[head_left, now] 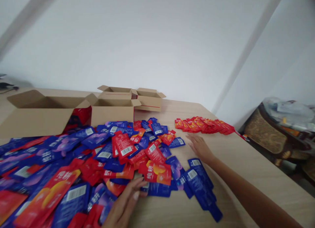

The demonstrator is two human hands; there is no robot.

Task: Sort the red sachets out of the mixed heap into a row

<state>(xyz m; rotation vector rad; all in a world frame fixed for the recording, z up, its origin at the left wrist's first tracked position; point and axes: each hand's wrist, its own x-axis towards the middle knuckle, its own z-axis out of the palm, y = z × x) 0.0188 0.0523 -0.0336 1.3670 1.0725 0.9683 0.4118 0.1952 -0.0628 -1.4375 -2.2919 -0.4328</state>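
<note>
My left hand [126, 200] is at the near edge of a mixed pile of small foil pouches, fingers stretched out. Its fingertips meet the edge of a blue pouch [158, 190], which lies partly under a red pouch with orange fruit on it [157, 173]. Farther out on the right, my right hand [200, 148] reaches over the bare wood with its fingers extended and nothing visible in them. It is nearest to a blue pouch [177, 142] at the pile's right side. Below my right wrist, several blue pouches [200, 185] lie overlapped in a row.
An overlapping row of red pouches [201, 124] lies at the table's [248, 169] back right. Open cardboard boxes [112, 111] stand behind the pile, against the white wall. Beyond the right edge is a dark patterned chair [265, 129] with plastic bags on it.
</note>
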